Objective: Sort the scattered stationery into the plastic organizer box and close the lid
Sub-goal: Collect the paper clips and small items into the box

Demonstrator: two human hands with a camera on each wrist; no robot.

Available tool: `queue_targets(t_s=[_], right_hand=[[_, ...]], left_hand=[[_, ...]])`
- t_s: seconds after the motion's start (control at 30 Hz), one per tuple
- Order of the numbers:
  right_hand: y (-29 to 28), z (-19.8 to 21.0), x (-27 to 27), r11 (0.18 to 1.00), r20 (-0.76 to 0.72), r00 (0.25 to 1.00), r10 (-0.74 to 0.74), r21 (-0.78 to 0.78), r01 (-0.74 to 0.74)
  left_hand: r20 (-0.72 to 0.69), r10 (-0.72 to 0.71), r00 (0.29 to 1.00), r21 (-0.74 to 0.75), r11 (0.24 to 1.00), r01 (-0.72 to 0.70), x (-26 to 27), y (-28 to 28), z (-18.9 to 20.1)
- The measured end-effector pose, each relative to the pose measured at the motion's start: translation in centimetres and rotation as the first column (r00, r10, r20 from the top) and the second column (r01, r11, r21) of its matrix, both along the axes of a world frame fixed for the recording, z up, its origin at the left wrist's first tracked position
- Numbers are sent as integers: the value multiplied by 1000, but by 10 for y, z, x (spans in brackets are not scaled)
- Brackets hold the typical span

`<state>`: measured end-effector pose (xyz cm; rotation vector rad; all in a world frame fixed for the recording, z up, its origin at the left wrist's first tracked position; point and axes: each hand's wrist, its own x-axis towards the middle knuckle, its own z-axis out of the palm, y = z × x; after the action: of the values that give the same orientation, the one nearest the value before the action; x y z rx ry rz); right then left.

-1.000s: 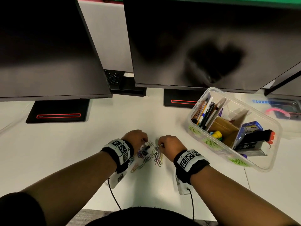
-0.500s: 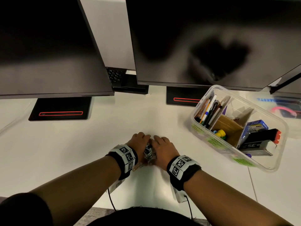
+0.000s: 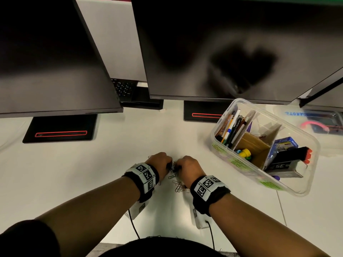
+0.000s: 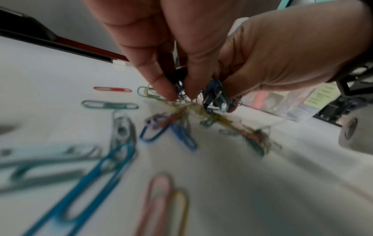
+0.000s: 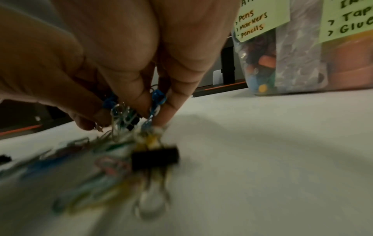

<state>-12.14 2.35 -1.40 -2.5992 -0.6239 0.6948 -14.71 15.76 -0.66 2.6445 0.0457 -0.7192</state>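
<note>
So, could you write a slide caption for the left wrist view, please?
Both hands pinch a bunch of paper clips off the white desk, with loose clips around.

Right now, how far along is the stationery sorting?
Done: pens and other supplies sit in the box. In hand: left hand and right hand pinch a bunch of clips. Left: more clips lie loose on the desk; the box stands open.

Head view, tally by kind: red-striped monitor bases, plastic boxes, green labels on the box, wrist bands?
Monitor bases: 2
Plastic box: 1
Green labels: 3
Wrist bands: 2
Total: 8
</note>
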Motion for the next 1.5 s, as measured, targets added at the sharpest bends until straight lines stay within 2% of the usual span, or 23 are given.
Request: queue_targets(t_s=[0.1, 0.33, 0.4, 0.53, 0.67, 0.77, 0.97, 1.03, 1.1, 1.2, 1.37, 1.5], right_hand=[[-4, 22, 7, 997, 6, 999, -51, 58, 51], [-16, 86, 28, 946, 57, 971, -230, 247, 210], [-26, 104, 35, 908, 42, 956, -290, 329, 261], [-57, 128, 52, 759, -120, 883, -454, 467, 453], [-95, 138, 75, 623, -207, 798, -566, 526, 579], [-131, 143, 94, 541, -196, 730, -654, 553, 633], [-183, 130, 137, 522, -188, 660, -727, 474, 710], [-191, 122, 148, 542, -171, 644, -746, 407, 735], [-195, 113, 154, 598, -116, 656, -746, 318, 736], [-193, 112, 154, 724, -24, 741, -671, 194, 662], [-186, 117, 145, 788, 17, 798, -603, 173, 591], [-173, 128, 110, 908, 71, 906, -417, 80, 411]], left_hand=[[32, 3, 999, -38, 999, -1, 10, -1, 18], [224, 18, 974, -65, 998, -3, 34, -8, 85], [264, 66, 962, -111, 993, -37, 42, -18, 104], [317, 159, 935, -231, 969, -86, 64, -50, 134], [356, 153, 922, -278, 959, -52, 94, -91, 147], [378, 131, 917, -306, 952, -10, 119, -128, 151], [310, 120, 943, -324, 946, -15, 162, -185, 140], [267, 118, 956, -322, 947, -27, 171, -196, 131], [223, 96, 970, -290, 957, -28, 175, -203, 120], [148, 59, 987, -270, 963, -17, 175, -208, 111], [229, -10, 973, -201, 978, 58, 165, -190, 117], [216, -153, 964, -46, 985, 167, 138, -163, 125]])
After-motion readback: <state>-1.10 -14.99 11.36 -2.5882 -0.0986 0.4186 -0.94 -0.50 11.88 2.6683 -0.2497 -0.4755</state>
